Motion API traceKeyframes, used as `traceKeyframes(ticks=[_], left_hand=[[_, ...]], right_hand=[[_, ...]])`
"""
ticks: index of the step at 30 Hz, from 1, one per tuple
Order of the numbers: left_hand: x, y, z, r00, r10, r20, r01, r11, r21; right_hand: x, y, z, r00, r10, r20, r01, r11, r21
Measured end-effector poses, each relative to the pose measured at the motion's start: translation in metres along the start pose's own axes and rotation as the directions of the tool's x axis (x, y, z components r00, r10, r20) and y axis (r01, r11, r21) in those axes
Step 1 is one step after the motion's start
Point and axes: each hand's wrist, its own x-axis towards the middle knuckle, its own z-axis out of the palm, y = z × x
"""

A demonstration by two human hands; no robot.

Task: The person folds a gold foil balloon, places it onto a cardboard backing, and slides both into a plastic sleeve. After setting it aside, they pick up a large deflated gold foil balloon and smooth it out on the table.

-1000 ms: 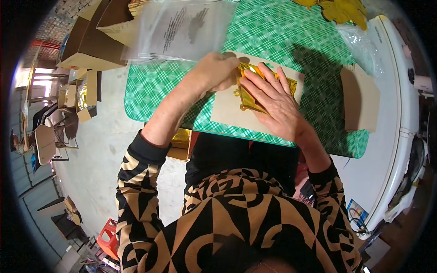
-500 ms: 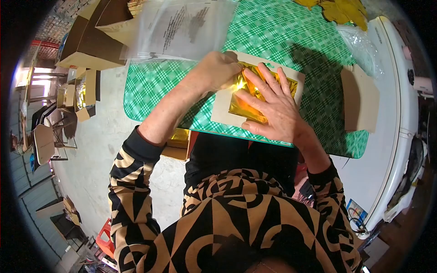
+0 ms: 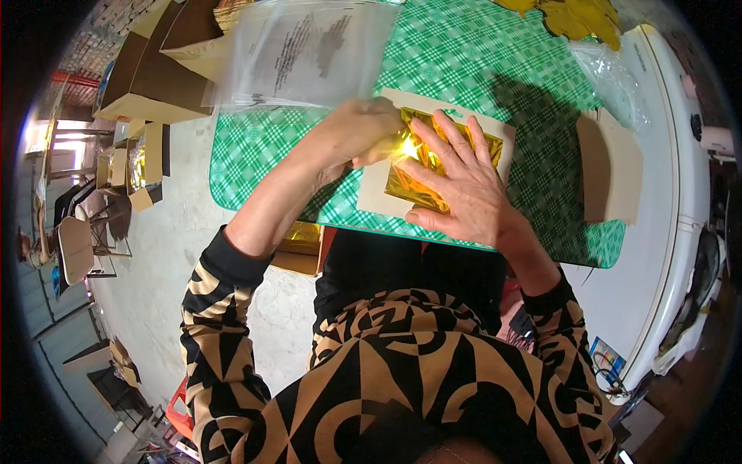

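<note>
A shiny gold foil sheet or packet [image 3: 413, 189] lies on a beige card [image 3: 375, 189] at the table's near edge. The card has a small cut-out at its far side. My right hand [image 3: 468, 185] rests flat on the gold foil with its fingers spread. At the foil's left edge, above the card, is my left hand [image 3: 359, 135], slightly blurred, its fingers curled in. Whatever those fingers pinch is hidden from view. Bright glare shines off the foil between the two hands.
A green checked cloth covers the table [image 3: 263, 162]. Clear plastic bags [image 3: 309, 54] lie at the far left, beside an open cardboard box [image 3: 154, 73]. Another brown card [image 3: 610, 170] sits at the right, near a white appliance [image 3: 661, 155]. Yellow gloves [image 3: 583, 19] lie at the back.
My left hand has shifted a little left, away from the foil, and blurred. My right hand stays spread on the foil, which has hardly moved.
</note>
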Motion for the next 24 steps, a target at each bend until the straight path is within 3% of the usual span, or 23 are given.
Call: traceKeyframes(ticks=[4, 10, 13, 16, 22, 24], left_hand=[[-0.002, -0.004, -0.011, 0.991, -0.038, 0.125, 0.057, 0.988, -0.146], [-0.012, -0.011, -0.008, 0.979, -0.124, 0.161, 0.182, 0.885, -0.428], [-0.022, -0.013, 0.0, 0.989, -0.082, 0.123, 0.13, 0.877, -0.463], [-0.021, -0.026, -0.006, 0.977, -0.015, 0.212, 0.112, 0.884, -0.454], [-0.021, -0.025, -0.005, 0.985, -0.057, 0.161, 0.133, 0.846, -0.515], [-0.021, -0.029, -0.008, 0.976, -0.026, 0.216, 0.139, 0.838, -0.528]], right_hand=[[0.0, 0.0, 0.0, 1.0, -0.001, -0.008, 0.001, 1.0, 0.003], [0.0, -0.001, 0.0, 1.0, 0.006, -0.009, -0.006, 1.0, 0.002], [-0.001, 0.0, 0.002, 1.0, 0.002, -0.015, -0.002, 1.0, -0.003], [-0.001, 0.001, 0.004, 1.0, -0.002, -0.029, 0.002, 1.0, -0.008], [0.0, -0.001, 0.003, 0.999, 0.003, -0.036, -0.003, 1.0, -0.008], [0.0, 0.0, 0.003, 0.999, 0.004, -0.034, -0.004, 1.0, -0.008]])
